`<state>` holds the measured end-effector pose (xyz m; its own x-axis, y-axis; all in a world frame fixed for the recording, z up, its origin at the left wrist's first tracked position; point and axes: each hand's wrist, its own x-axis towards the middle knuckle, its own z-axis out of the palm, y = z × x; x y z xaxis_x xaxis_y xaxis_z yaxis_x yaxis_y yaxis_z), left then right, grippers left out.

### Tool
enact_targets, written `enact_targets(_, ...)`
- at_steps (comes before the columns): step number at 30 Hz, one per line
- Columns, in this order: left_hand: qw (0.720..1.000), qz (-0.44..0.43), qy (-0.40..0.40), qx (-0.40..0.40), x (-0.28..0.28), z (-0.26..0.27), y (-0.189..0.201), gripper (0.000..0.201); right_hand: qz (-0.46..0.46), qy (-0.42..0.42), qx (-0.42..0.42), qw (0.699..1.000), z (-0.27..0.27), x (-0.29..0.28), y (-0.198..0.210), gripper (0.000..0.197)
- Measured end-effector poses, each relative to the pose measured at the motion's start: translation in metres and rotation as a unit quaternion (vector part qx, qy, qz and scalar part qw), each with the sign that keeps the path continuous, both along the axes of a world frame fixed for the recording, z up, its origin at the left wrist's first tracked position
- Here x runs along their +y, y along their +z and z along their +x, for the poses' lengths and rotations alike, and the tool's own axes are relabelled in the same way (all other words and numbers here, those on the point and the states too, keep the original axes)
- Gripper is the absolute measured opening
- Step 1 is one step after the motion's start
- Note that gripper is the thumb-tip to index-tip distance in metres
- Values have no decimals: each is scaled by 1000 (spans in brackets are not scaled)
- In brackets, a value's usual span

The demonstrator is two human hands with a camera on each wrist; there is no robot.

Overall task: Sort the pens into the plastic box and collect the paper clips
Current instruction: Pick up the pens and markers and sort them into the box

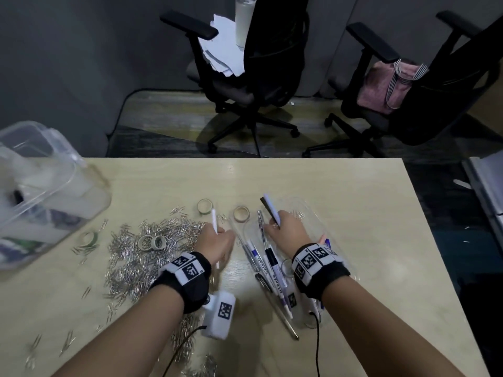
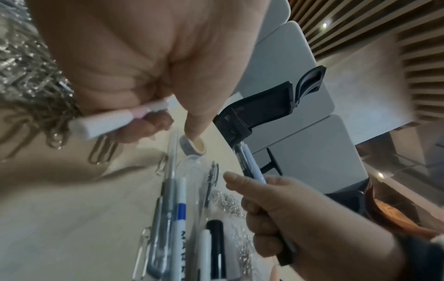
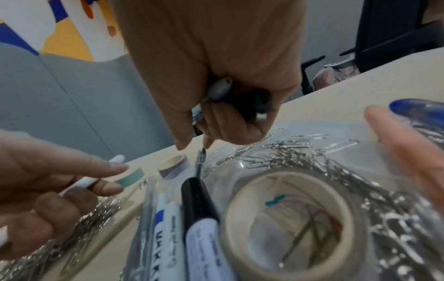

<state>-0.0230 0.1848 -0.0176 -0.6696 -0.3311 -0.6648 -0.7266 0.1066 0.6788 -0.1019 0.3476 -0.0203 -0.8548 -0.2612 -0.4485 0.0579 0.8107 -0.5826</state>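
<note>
A clear plastic box (image 1: 313,205) lies right of centre on the table, with several pens and markers (image 1: 269,265), a tape roll (image 3: 288,218) and some paper clips (image 3: 288,152) inside. My right hand (image 1: 276,224) hovers over the box and grips two pens, one black and one pale blue (image 1: 269,208), which stick up and away from me. My left hand (image 1: 217,235) is just left of the box and holds a white pen (image 1: 214,219) in curled fingers. A big heap of silver paper clips (image 1: 152,240) lies on the table left of that hand.
Small tape rolls (image 1: 204,205) (image 1: 241,213) (image 1: 152,242) (image 1: 89,238) stand among and behind the clips. A large clear lidded container (image 1: 40,186) sits at the far left. A thin pen (image 1: 283,319) lies by the box's near side. Two office chairs (image 1: 258,63) stand beyond the table's far edge.
</note>
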Motion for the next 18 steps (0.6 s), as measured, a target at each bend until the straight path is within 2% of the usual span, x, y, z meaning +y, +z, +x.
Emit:
enact_targets(7,994,-110,-14,-13,8,-13,-17,28,96,50,-15,994,-1,-13,-7,31)
enact_targets(11,983,-175,-36,-41,8,-26,-20,38,125,72,-31,989,-3,-16,-10,25)
enact_targets(15,976,-192,-60,-78,7,-34,-19,46,127,72,-33,989,-4,-16,-13,25)
enact_targets(18,979,-168,-66,-92,4,-40,-19,44,121,73,-32,989,-6,-16,-14,24)
